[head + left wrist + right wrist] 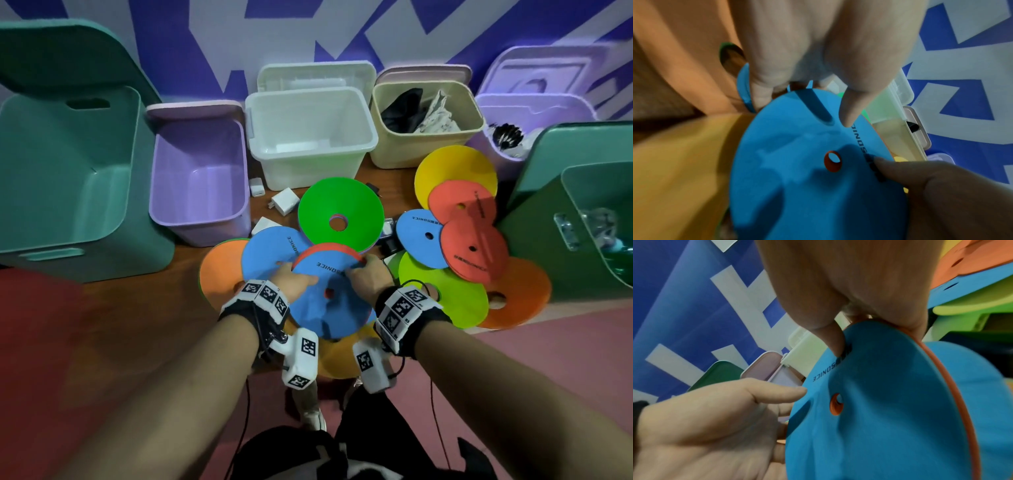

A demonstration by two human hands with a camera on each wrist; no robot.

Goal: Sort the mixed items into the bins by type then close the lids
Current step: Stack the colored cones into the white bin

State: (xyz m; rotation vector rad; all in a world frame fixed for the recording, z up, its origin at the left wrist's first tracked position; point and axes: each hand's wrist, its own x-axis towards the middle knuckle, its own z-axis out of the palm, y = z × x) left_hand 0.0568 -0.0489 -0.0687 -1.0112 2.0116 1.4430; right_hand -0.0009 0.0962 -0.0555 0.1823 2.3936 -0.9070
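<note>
A: What are the hands on?

B: Both grip one blue disc [325, 301], held tilted above the pile on the floor. The left hand [294, 286] pinches its left rim, thumb on top and fingers curled under. The right hand [366, 275] pinches the far right rim, thumb pressed by the black lettering.

A: Just one disc in the grip?

B: No. A red disc [329, 250] sits flush behind the blue one; its edge shows along the far rim and through the centre hole. The right fingers wrap both.

A: What lies around it?

B: Beyond the blue disc, a green cone [339, 209] stands wide side up. To the left of it lie another blue disc [267, 253] and an orange disc [219, 270]; a yellow one [337, 356] shows under the near edge. To the right are a lime disc [442, 291], a small blue disc [423, 236], two red discs [472, 248], a yellow disc [455, 171] and an orange one [517, 294].

A: And the bins?

B: All open, in a row beyond the green cone: a purple bin [198, 171], a white bin [308, 133], and a beige bin [424, 123] with dark and pale cloth inside. A big teal bin [68, 164] stands far left of the cone, another teal bin [575, 212] far right. White chargers [284, 200] lie between the cone and the white bin.
</note>
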